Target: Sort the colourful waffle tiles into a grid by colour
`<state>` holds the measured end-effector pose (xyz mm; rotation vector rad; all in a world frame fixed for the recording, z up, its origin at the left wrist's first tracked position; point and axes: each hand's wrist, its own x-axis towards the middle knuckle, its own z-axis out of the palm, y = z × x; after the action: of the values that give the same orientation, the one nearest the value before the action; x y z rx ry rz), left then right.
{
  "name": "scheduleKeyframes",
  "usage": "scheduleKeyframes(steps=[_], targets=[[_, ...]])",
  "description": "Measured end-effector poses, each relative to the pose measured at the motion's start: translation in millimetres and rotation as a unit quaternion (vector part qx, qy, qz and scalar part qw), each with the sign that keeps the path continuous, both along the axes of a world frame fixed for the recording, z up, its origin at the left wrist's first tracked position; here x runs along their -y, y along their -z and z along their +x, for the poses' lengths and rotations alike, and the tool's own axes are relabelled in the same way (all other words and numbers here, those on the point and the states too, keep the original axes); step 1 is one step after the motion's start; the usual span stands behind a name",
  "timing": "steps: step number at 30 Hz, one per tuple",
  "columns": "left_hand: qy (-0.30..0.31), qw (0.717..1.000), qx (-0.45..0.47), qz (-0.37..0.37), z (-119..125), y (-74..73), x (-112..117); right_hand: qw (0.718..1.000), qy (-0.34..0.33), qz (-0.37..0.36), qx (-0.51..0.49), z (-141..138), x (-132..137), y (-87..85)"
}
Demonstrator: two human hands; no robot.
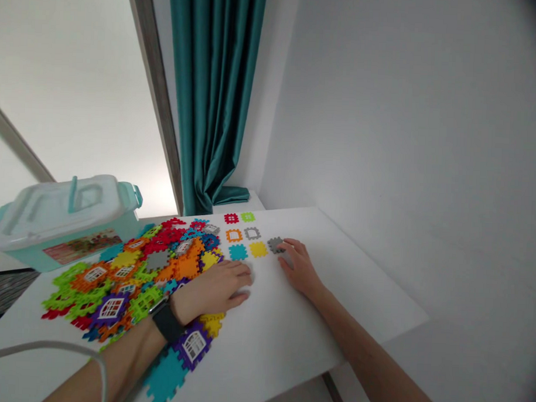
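Note:
My left hand (223,287), with a black wristband on its wrist, lies flat on the white table beside a heap of colourful interlocking plastic building tiles (129,278), some with window panels. Its forearm crosses the heap's near side and it holds nothing. My right hand (298,266) rests to the right, its fingertips against a small grey tile (275,244). Several single tiles lie spaced in short rows: a red one (231,218), a green one (247,217), an orange frame (234,235), a grey frame (251,233), a teal one (238,252) and a yellow one (258,249).
The white table (357,268) meets a white wall on the right. A pale teal plastic box with a clear lid (65,214) stands at the far left. Behind the table hangs a teal curtain (214,93). A pale cable (38,348) crosses the lower left.

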<state>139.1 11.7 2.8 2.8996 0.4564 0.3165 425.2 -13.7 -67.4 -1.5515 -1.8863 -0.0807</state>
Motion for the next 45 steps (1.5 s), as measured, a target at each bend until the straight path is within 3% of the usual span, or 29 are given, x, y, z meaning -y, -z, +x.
scheduleKeyframes(steps=[7,18,23,30,34,39,45], targets=[[-0.05,0.998,0.022,0.031,-27.3,-13.6,-6.6,0.998,-0.058,0.011,0.023,-47.7,11.0,-9.5],[-0.162,0.985,0.025,0.061,-116.3,-23.9,-8.7,0.976,-0.212,-0.028,0.032,-136.6,5.1,-39.0],[-0.199,0.976,0.06,0.059,-146.8,-17.5,-9.5,0.964,-0.262,-0.036,0.034,-167.2,-1.4,-48.6],[-0.258,0.955,0.14,0.048,-171.2,-1.0,-10.5,0.948,-0.306,-0.067,0.062,-207.1,-12.7,-66.0],[-0.281,0.95,0.132,0.045,-181.5,-0.9,-9.4,0.948,-0.306,-0.071,0.054,-221.3,-13.3,-64.5],[-0.294,0.948,0.117,0.027,-191.6,-6.0,-8.4,0.95,-0.3,-0.081,0.042,-220.0,-9.7,-53.9],[-0.264,0.96,0.097,0.0,-193.1,-11.5,-2.9,0.954,-0.288,-0.078,0.023,-215.7,-6.6,-49.3]])
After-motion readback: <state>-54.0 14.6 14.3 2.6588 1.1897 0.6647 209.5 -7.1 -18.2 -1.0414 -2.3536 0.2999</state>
